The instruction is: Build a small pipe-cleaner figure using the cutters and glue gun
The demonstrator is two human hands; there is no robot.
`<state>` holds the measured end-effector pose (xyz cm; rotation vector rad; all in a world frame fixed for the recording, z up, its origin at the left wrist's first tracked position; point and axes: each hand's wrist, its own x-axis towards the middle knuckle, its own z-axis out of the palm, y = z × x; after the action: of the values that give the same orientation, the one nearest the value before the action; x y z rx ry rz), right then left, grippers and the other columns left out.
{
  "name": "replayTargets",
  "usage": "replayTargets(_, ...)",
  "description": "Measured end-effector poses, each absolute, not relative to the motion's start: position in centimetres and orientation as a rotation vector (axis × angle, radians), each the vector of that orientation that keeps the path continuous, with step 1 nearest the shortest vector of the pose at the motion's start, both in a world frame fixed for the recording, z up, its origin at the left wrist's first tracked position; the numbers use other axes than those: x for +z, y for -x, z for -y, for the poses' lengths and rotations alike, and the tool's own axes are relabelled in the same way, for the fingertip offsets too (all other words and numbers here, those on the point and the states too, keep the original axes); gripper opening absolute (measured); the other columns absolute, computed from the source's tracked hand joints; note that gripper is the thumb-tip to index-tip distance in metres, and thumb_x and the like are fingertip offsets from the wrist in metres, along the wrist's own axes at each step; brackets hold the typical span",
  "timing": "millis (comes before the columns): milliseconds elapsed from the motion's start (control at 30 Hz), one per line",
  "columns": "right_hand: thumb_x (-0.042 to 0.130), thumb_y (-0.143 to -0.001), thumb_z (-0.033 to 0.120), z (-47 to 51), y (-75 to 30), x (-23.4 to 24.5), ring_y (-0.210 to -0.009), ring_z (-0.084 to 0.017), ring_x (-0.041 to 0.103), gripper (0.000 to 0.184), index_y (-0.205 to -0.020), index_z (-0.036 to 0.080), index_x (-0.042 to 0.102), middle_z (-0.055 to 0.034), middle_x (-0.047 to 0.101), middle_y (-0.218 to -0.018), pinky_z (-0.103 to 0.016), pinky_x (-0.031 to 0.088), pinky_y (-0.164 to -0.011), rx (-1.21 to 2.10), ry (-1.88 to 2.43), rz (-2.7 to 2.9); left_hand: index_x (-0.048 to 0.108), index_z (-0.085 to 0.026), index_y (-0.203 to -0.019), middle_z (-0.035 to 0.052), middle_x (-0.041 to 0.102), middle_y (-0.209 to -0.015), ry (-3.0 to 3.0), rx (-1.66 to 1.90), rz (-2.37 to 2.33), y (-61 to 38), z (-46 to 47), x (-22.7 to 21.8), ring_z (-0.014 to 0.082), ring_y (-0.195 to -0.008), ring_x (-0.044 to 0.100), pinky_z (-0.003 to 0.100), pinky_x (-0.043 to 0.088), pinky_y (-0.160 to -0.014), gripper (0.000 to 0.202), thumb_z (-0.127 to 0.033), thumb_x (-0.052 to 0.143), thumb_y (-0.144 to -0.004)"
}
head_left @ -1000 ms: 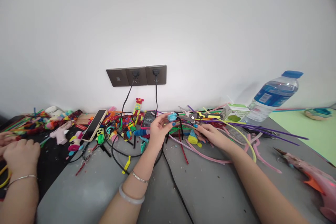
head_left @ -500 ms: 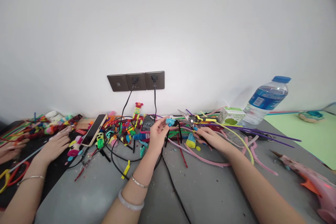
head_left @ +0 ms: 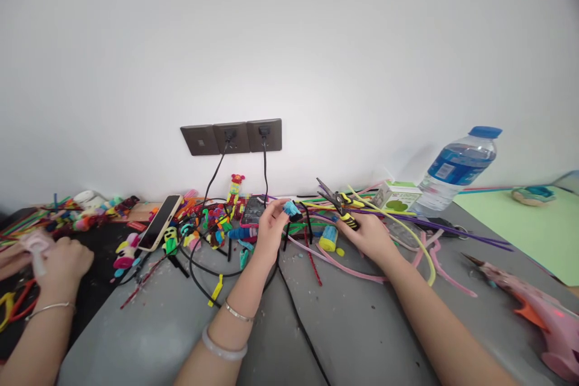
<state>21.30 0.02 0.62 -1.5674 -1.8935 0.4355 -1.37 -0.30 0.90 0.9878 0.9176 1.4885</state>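
pliers (head_left: 338, 199) in one hand, blue piece (head_left: 291, 210) in the other

and here's the left hand (head_left: 270, 232), fingertips pinched on that small blue-and-black piece, holding it up over the far side of the grey table (head_left: 357, 338), near the middle of the view. a thin bracelet (head_left: 239, 312) and a pale bangle (head_left: 224, 345) circle that arm. over to the right hand (head_left: 368, 236), and it's wrapped on a black-and-yellow handle of the pliers! the jaws stand parted, tips angled up and to the left, clear of the piece.

what a spread around them: fuzzy stems (head_left: 353, 269) in pink, purple and yellow curve past the right hand, and a blue-and-yellow bundle (head_left: 328, 238) sits between the two hands, a little nearer the wearer. behind the right hand come the green-and-white box (head_left: 398, 197) and the bottle (head_left: 461, 166), tilted in the view. far right, a pink glue gun (head_left: 556, 319) lies on the table, nozzle pointing inward. left of the left hand, a phone (head_left: 160, 223) rests among small colourful figures (head_left: 170, 241). at the far left, a co-worker's hand (head_left: 67, 259) shows beside something pale pink, too blurred to say whether it's gripped.
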Motion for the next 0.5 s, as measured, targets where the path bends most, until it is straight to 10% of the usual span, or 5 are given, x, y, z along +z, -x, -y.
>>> replayTargets(333,0.055,-0.082,0.036,-0.21,-21.88,1.0,-0.107,-0.031,0.059,0.026,-0.063,0.022,0.065,-0.0129,0.062,-0.118,-0.045,0.045,-0.093,0.088,1.342,1.638,0.068,-0.021,-0.102,0.0018,0.066,-0.092,-0.971,1.402,-0.881,1.22,0.64,1.66,0.0122,-0.08,0.058,0.022,0.044,-0.072,0.034,-0.033,0.077,-0.071)
replayTargets(500,0.052,-0.085,0.037,0.33,-21.75,1.64,-0.102,-0.03,0.063,0.027,-0.066,0.021,0.063,-0.0122,0.068,-0.106,-0.041,0.047,-0.088,0.322,1.384,1.427,0.054,-0.021,-0.085,-0.0057,0.051,-0.07,-0.888,1.355,-0.849,0.91,0.71,1.64,0.0081,-0.066,0.05,0.019,0.04,-0.064,0.037,-0.035,0.082,-0.065)
